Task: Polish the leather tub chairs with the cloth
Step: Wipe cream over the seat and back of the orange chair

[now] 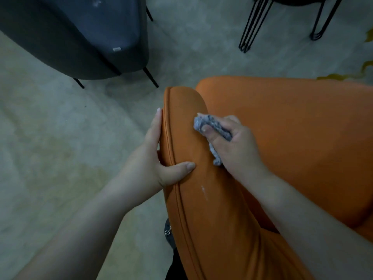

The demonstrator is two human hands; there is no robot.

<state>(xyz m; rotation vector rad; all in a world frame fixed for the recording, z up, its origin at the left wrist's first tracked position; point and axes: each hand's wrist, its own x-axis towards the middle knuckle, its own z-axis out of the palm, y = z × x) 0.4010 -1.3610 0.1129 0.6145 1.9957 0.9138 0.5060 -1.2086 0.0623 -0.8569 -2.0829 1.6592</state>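
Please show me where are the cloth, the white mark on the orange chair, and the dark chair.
cloth [201,123]: head view, on the bunched end past the thumb.
white mark [204,190]: head view, on the streak's middle.
dark chair [66,33]: head view, on its curved outer back.

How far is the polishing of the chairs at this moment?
Done: cannot tell; no part of the orange chair looks clearly finished. In hand: the right hand presses the grey cloth on the armrest top, while the left hand grips its outer edge. Left: a white streak remains nearer the person, and the dark chair shows pale marks, untouched.
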